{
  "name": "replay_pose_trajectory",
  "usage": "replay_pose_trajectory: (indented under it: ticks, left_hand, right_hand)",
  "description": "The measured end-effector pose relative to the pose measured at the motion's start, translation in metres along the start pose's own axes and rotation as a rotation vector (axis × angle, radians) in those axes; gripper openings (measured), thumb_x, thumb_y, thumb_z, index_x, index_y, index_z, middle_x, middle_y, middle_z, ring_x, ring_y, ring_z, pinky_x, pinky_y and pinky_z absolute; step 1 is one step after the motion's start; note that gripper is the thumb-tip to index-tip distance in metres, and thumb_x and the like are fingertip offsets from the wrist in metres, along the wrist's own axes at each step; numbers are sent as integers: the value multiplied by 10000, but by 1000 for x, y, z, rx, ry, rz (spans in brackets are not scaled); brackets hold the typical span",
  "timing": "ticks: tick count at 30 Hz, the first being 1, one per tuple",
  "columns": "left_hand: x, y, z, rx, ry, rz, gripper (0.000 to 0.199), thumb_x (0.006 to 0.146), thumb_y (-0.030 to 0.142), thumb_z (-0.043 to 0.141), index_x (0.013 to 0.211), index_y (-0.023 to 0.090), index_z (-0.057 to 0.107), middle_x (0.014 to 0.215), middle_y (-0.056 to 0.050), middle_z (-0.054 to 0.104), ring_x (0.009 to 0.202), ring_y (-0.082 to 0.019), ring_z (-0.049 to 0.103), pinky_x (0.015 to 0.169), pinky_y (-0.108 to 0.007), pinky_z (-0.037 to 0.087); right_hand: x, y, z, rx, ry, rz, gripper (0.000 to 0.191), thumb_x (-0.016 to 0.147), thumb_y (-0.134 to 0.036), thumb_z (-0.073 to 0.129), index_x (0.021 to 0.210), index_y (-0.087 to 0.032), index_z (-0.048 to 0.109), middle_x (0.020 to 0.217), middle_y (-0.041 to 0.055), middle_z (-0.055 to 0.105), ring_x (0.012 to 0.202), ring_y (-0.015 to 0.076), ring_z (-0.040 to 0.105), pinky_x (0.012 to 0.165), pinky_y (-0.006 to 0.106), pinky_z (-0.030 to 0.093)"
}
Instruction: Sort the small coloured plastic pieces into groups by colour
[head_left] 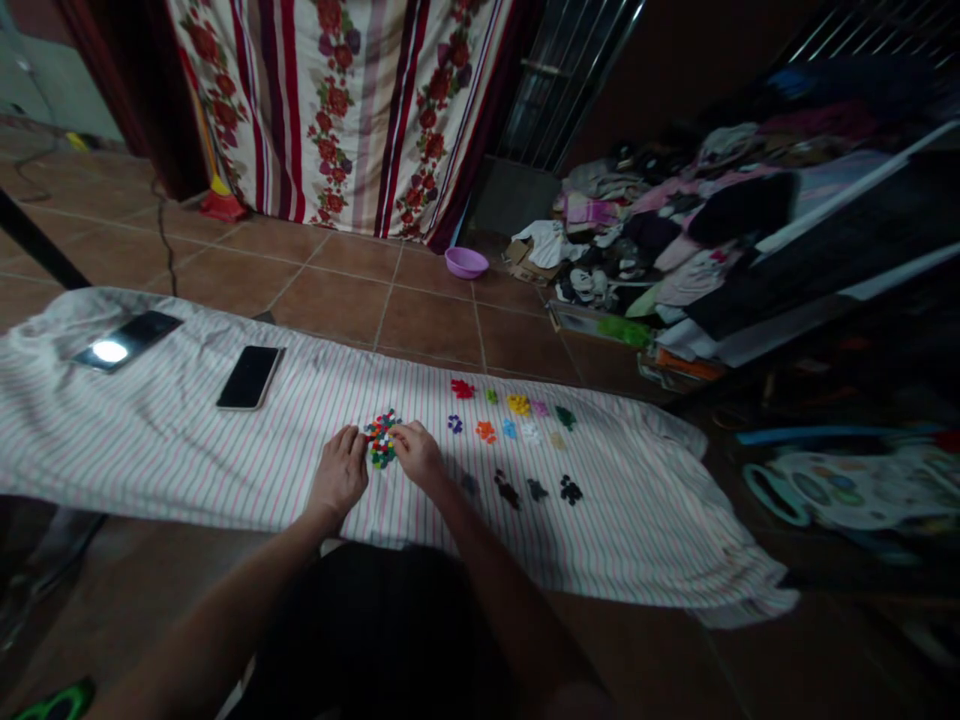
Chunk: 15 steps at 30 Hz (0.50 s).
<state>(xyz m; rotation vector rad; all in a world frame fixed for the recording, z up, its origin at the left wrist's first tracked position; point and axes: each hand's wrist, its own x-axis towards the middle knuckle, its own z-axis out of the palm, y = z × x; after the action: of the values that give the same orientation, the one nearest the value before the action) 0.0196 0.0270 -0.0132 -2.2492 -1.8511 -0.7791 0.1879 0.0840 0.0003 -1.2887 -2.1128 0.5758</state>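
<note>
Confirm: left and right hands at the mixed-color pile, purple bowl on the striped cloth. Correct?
Not quite. The purple bowl is on the tiled floor, not on the striped cloth; the head view shows it. The left hand and right hand are indeed at the mixed-color pile.

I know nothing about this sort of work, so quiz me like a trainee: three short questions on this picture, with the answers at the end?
1. True or false: the left hand is resting on the black-screened phone.
2. What does the purple bowl stand on?
3. Where in the picture do the red pieces lie relative to the yellow pieces?
A) To their left
B) To their right

Key:
1. False; it is at the edge of the mixed-colour pile.
2. The tiled floor.
3. A
</note>
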Motion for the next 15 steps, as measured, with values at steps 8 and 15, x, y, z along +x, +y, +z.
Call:
replay_pose_trajectory:
  ticks: [8, 15]
  left_hand:
    - [-1, -1, 3, -21, 0, -8, 303, 886, 162, 387, 1137, 122, 553, 1213, -157, 558, 1198, -271, 466, 993, -423, 430]
    - [-2, -3, 7, -5, 20, -1, 301, 874, 147, 399, 1129, 116, 556, 1210, -156, 559, 1191, -271, 473, 1000, -418, 429]
  right_hand:
    - [-10, -2, 5, -118, -12, 4, 250, 882, -133, 495, 1034, -201, 681, 942, 58, 598, 876, 159, 580, 827, 267, 481]
    - [-5, -12, -1, -265, -107, -56, 245, 883, -103, 465, 988, -184, 670, 942, 71, 595, 881, 176, 563, 825, 288, 482]
